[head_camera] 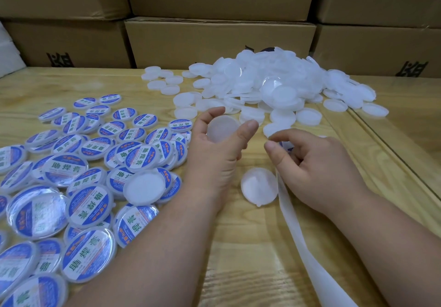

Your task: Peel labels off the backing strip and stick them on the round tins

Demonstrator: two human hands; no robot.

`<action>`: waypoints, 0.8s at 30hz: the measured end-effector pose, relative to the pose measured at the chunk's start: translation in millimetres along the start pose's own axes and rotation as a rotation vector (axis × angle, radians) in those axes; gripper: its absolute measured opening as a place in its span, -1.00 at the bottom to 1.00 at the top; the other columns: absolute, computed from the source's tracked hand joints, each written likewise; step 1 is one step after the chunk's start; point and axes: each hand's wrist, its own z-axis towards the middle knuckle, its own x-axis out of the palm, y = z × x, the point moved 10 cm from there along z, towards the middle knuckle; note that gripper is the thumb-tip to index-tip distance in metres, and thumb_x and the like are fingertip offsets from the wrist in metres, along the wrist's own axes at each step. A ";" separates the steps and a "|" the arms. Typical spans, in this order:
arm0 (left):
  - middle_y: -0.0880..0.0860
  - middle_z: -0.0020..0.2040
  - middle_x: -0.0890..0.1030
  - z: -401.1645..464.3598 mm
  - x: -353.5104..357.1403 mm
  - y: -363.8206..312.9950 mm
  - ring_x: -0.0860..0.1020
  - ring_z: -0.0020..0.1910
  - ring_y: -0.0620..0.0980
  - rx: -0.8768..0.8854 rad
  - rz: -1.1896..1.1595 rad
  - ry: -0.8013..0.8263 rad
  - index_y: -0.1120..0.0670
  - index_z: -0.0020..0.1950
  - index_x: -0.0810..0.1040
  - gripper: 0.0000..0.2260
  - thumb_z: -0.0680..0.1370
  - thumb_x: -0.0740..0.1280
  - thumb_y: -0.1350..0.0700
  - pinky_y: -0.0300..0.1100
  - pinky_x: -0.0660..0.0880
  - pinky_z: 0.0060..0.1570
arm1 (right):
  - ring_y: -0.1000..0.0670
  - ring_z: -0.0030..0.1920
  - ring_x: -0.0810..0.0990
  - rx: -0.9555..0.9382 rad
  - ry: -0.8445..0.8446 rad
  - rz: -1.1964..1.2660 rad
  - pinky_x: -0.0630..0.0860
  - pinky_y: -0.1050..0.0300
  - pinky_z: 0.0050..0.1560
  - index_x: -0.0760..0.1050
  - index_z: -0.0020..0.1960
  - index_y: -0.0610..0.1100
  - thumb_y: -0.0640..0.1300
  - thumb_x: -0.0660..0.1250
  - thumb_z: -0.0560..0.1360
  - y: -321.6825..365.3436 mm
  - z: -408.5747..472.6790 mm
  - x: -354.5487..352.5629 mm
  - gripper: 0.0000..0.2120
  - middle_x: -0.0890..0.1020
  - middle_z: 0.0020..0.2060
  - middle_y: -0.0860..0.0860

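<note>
My left hand (214,149) grips a plain white round tin (220,128) between thumb and fingers, held above the table. My right hand (317,163) pinches a blue label (286,145) that is mostly hidden behind its fingers. The white backing strip (307,247) runs from under that hand down to the lower right. Another plain white tin (259,186) lies on the table between my two wrists.
Several labelled blue tins (78,187) are heaped on the left of the wooden table (238,259). A pile of plain white tins (274,85) sits at the back centre and right. Cardboard boxes (219,39) are stacked behind. A seam (391,149) crosses the table's right side.
</note>
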 end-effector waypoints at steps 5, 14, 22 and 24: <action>-0.06 -0.32 0.44 0.3 5.2 4.0 0.32 -0.44 -0.06 -0.058 -0.144 0.023 -0.01 0.10 0.49 -0.65 0.36 0.46 0.00 -0.16 0.30 -0.36 | 0.17 -0.32 0.55 0.010 0.068 -0.079 0.48 0.04 -0.31 0.59 -0.18 0.11 0.44 0.07 0.43 1.0 -0.1 6.5 -0.50 0.59 -0.39 0.21; 0.07 -0.23 0.45 -2.2 10.9 9.2 0.31 -0.36 0.00 -0.187 -0.360 0.053 0.16 0.09 0.59 -0.57 0.63 -0.02 -0.01 -0.13 0.20 -0.29 | 0.13 -0.34 0.53 0.158 0.119 0.075 0.51 0.04 -0.27 0.45 -0.21 0.07 0.07 0.42 0.43 -20.0 -0.5 19.7 -0.83 0.59 -0.34 0.18; 0.06 -0.08 0.70 -1.1 4.0 8.3 0.63 -0.19 0.01 -0.124 -0.119 -0.009 0.02 0.14 0.65 -0.60 0.66 0.00 0.13 -0.21 0.54 -0.19 | 0.23 -0.37 0.53 0.367 0.046 0.287 0.37 0.37 -0.32 0.42 -0.04 0.11 -0.13 0.45 0.44 -40.6 -0.9 21.7 -0.75 0.64 -0.27 0.09; 0.09 -0.10 0.71 -2.3 5.0 5.8 0.64 -0.21 0.02 -0.095 -0.108 0.008 0.05 0.08 0.65 -0.61 0.65 0.00 0.14 -0.18 0.56 -0.17 | 0.22 -0.37 0.55 0.399 0.054 0.294 0.38 0.28 -0.28 0.45 0.04 0.10 -0.13 0.43 0.45 -41.3 -3.3 22.8 -0.75 0.66 -0.26 0.08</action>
